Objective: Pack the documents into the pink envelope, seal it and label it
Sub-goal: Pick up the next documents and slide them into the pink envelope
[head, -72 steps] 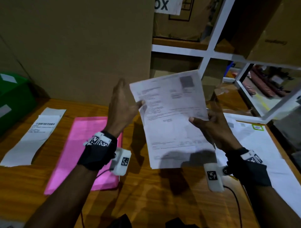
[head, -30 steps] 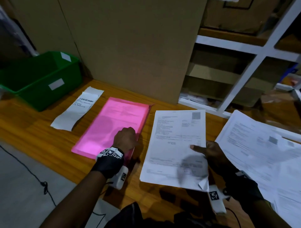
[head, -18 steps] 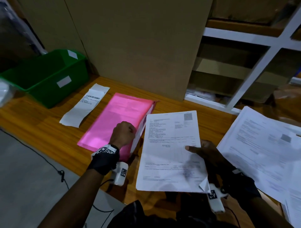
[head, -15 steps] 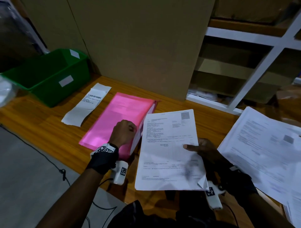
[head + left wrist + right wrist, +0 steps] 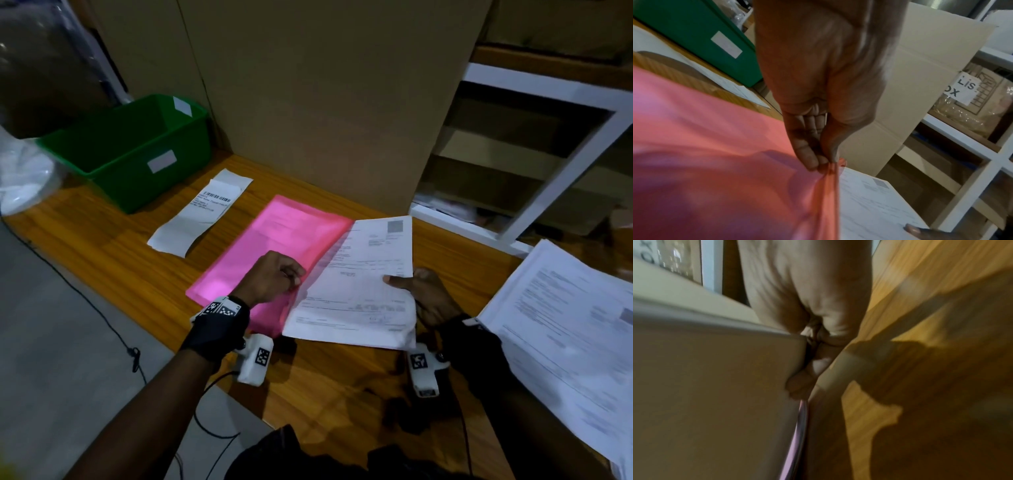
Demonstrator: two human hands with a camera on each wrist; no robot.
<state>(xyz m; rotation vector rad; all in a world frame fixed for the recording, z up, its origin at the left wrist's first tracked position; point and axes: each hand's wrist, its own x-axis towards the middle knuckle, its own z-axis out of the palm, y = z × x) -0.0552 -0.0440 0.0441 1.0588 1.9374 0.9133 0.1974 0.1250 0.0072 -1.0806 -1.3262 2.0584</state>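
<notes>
Packing step in hand: loading a document (image 5: 356,284) into the envelope (image 5: 274,246). Left hand (image 5: 270,277) pinching the envelope's upper layer at its right edge, thumb against fingers (image 5: 809,160), lifting it so the mouth gapes toward the sheet. Right hand (image 5: 428,294) clamped on the document's right edge, thumb on top, fingers underneath. Left edge of the sheet already at or just under the raised pink lip; how deep, hard to tell. Envelope lying flat near the middle of the worktop (image 5: 342,394), its near end close to the front edge; label (image 5: 202,212) to its left, toward the back-left corner beside the bin (image 5: 137,154); stack (image 5: 565,325) of further papers at the right edge.

Next move, as a judgement: slide the sheet leftward into the mouth while keeping the lip held up, sheet kept flat so its corners don't snag the thin film. Sealing and labelling not yet begun; more sheets probably to follow.

Against half a second ago: sheet shifted left, now overlapping the envelope's right edge rather than lying beside it. Lip pinched as before. Further back, document held up in both hands above the worktop, envelope untouched.
</notes>
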